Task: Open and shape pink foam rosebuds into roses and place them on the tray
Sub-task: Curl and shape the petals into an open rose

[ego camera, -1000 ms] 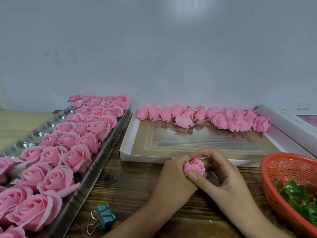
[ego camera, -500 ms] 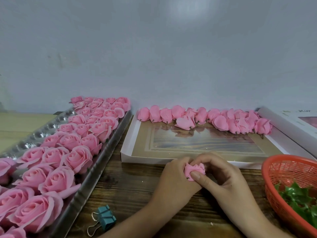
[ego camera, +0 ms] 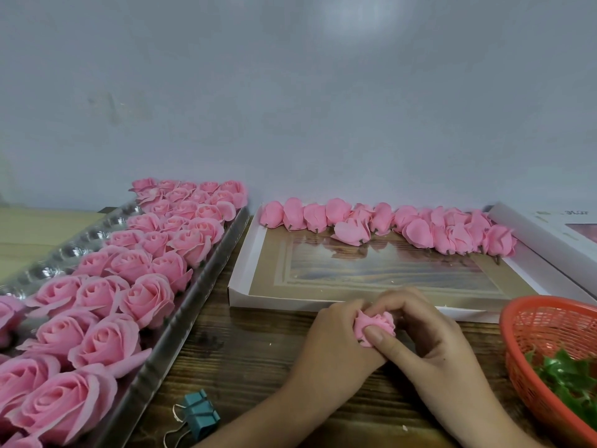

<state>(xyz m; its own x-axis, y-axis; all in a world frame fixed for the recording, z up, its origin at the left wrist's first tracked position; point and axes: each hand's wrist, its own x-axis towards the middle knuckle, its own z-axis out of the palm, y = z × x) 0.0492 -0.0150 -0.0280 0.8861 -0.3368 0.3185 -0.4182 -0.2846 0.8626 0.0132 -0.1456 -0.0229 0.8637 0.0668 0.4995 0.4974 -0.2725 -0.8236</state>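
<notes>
With the bud (ego camera: pixel 374 325) pinched between left hand (ego camera: pixel 332 349) and right hand (ego camera: pixel 431 345) at 3 o'clock of the tray (ego camera: pixel 195 305), both curled round it, we judged it best to peel it open gently from outside, turning evenly, lest the foam tear.

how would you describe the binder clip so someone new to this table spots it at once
Start at the long silver tray of open pink roses on the left of the wooden table. Just off its near right edge lies the binder clip. It is the only teal thing there, with silver wire handles.
</notes>
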